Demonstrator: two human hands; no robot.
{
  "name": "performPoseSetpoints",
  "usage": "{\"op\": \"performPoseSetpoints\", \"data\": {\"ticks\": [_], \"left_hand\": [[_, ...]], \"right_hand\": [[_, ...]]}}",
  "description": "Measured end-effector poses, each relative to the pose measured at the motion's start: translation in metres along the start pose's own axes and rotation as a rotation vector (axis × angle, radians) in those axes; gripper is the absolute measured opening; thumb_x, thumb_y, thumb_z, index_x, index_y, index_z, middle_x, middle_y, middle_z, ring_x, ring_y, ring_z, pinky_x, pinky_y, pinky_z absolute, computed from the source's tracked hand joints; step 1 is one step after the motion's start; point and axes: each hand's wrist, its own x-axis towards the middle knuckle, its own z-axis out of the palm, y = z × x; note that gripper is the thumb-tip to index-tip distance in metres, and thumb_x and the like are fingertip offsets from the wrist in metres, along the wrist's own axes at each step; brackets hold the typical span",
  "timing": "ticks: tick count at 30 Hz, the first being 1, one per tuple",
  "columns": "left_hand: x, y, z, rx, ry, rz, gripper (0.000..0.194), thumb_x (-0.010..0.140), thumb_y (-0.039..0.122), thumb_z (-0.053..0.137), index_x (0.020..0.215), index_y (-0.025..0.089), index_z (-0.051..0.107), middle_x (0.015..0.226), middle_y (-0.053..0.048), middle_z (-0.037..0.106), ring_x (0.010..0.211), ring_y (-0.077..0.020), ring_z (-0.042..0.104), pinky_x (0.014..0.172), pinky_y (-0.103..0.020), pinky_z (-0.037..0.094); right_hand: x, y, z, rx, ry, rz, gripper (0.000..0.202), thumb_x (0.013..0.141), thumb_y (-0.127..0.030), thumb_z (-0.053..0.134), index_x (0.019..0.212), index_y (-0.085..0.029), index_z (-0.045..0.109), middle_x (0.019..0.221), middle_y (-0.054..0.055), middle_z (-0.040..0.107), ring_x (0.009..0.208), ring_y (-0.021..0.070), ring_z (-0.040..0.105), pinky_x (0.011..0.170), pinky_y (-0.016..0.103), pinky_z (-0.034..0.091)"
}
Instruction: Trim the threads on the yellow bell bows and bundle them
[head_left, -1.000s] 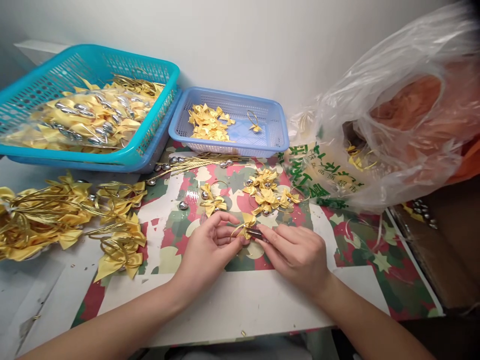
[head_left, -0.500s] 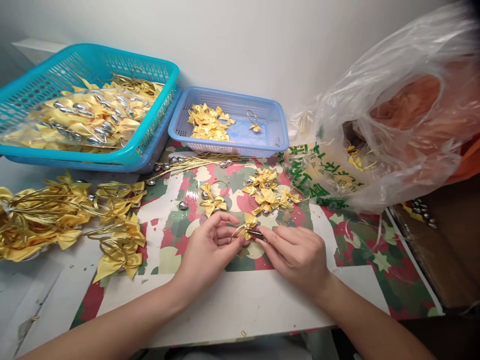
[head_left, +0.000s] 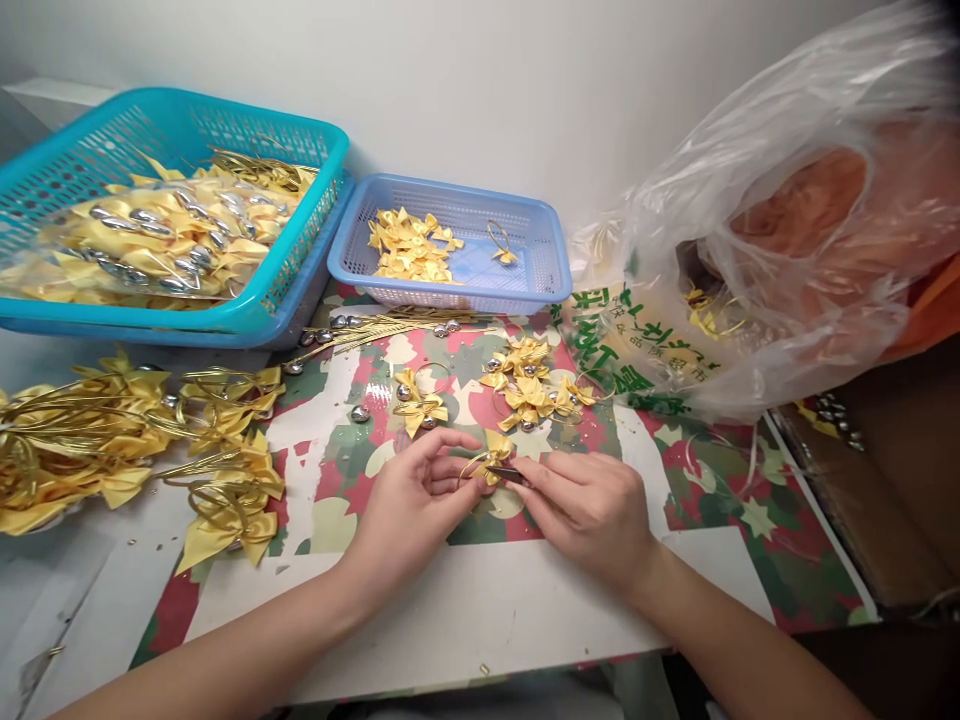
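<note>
My left hand (head_left: 424,500) pinches a yellow ribbon bow (head_left: 496,450) with a thin gold cord loop between thumb and fingers. My right hand (head_left: 589,500) is closed on a small dark pointed tool (head_left: 510,474), whose tip touches the middle of that bow. Most of the tool is hidden by the fingers, so its kind cannot be made out. Just beyond my hands lie a cluster of yellow bows with silver beads (head_left: 529,390) and a smaller group of bows (head_left: 422,408). A loose silver bead (head_left: 360,413) rests to the left.
A turquoise basket (head_left: 262,300) with a bag of bows stands at the back left. Beside it is a blue basket (head_left: 450,292) holding bows. Gold-corded bows (head_left: 232,510) are heaped at left. Gold cords (head_left: 375,328) lie behind. A clear plastic bag (head_left: 675,340) stands at right.
Both hands stay in nearly the same place, still on the bow and the tool. The tool's tip now reaches further left across the bow. The view has shifted slightly.
</note>
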Motion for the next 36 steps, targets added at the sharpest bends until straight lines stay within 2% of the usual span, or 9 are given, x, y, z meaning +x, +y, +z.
{"op": "performPoseSetpoints", "data": {"ticks": [3, 6, 10, 15, 21, 27, 32, 36], "left_hand": [[0.000, 0.000, 0.000, 0.010, 0.000, 0.014, 0.031, 0.073, 0.028, 0.076, 0.098, 0.019, 0.059, 0.075, -0.002, 0.072, 0.075, -0.0170, 0.071, 0.068, -0.025, 0.059], [0.000, 0.000, 0.000, -0.009, -0.016, 0.046, 0.027, 0.074, 0.028, 0.075, 0.095, 0.018, 0.061, 0.080, -0.003, 0.073, 0.075, -0.0165, 0.071, 0.069, -0.024, 0.058], [-0.001, -0.001, 0.000, -0.031, -0.018, 0.087, 0.021, 0.074, 0.027, 0.076, 0.087, 0.018, 0.062, 0.082, -0.001, 0.070, 0.071, -0.0148, 0.069, 0.065, -0.024, 0.057], [-0.001, -0.002, 0.000, -0.007, -0.014, 0.101, 0.014, 0.074, 0.025, 0.075, 0.079, 0.018, 0.063, 0.076, 0.001, 0.068, 0.068, -0.0126, 0.066, 0.063, -0.021, 0.055], [-0.002, -0.004, -0.002, 0.081, 0.010, 0.116, 0.006, 0.076, 0.022, 0.070, 0.072, 0.018, 0.068, 0.075, -0.003, 0.072, 0.074, -0.0172, 0.068, 0.068, -0.024, 0.055], [-0.002, -0.001, -0.002, 0.249, 0.049, 0.272, 0.018, 0.072, 0.012, 0.063, 0.058, 0.019, 0.070, 0.072, -0.003, 0.070, 0.067, -0.0158, 0.063, 0.056, -0.022, 0.049], [-0.002, -0.002, -0.003, 0.324, 0.057, 0.314, 0.023, 0.072, 0.009, 0.059, 0.056, 0.022, 0.070, 0.076, -0.003, 0.071, 0.072, -0.0170, 0.065, 0.059, -0.022, 0.048], [-0.002, -0.003, -0.005, 0.371, 0.052, 0.332, 0.025, 0.074, 0.010, 0.057, 0.054, 0.021, 0.067, 0.080, -0.004, 0.072, 0.074, -0.0179, 0.064, 0.060, -0.024, 0.047]], "right_hand": [[0.003, 0.006, -0.006, 0.242, -0.067, 0.150, 0.014, 0.086, -0.027, 0.065, 0.089, -0.019, 0.076, 0.056, -0.003, 0.056, 0.049, 0.0084, 0.045, 0.049, 0.022, 0.032], [0.006, 0.009, -0.009, 0.410, -0.046, 0.301, 0.012, 0.081, -0.026, 0.070, 0.085, -0.017, 0.076, 0.053, -0.003, 0.049, 0.048, 0.0090, 0.042, 0.046, 0.022, 0.033], [0.007, 0.004, -0.004, 0.526, -0.027, 0.367, 0.016, 0.079, -0.026, 0.071, 0.086, -0.013, 0.077, 0.055, -0.001, 0.055, 0.049, 0.0097, 0.045, 0.046, 0.022, 0.036], [0.007, 0.000, 0.001, 0.594, -0.074, 0.474, 0.019, 0.077, -0.025, 0.072, 0.088, -0.011, 0.077, 0.054, -0.001, 0.055, 0.049, 0.0095, 0.045, 0.044, 0.021, 0.037], [0.007, 0.001, 0.002, 0.636, -0.101, 0.563, 0.020, 0.076, -0.029, 0.073, 0.087, -0.013, 0.077, 0.058, 0.000, 0.057, 0.051, 0.0098, 0.048, 0.044, 0.021, 0.038], [0.005, -0.001, 0.006, 0.655, -0.094, 0.604, 0.018, 0.076, -0.029, 0.073, 0.086, -0.015, 0.078, 0.060, 0.000, 0.061, 0.052, 0.0109, 0.052, 0.046, 0.022, 0.044], [0.005, -0.003, 0.006, 0.726, -0.103, 0.638, 0.016, 0.077, -0.028, 0.071, 0.087, -0.017, 0.079, 0.062, 0.001, 0.063, 0.057, 0.0128, 0.057, 0.049, 0.022, 0.048], [0.006, -0.002, 0.005, 0.822, -0.143, 0.739, 0.022, 0.074, -0.031, 0.073, 0.088, -0.016, 0.079, 0.073, 0.004, 0.071, 0.065, 0.0157, 0.064, 0.055, 0.025, 0.053]]}}
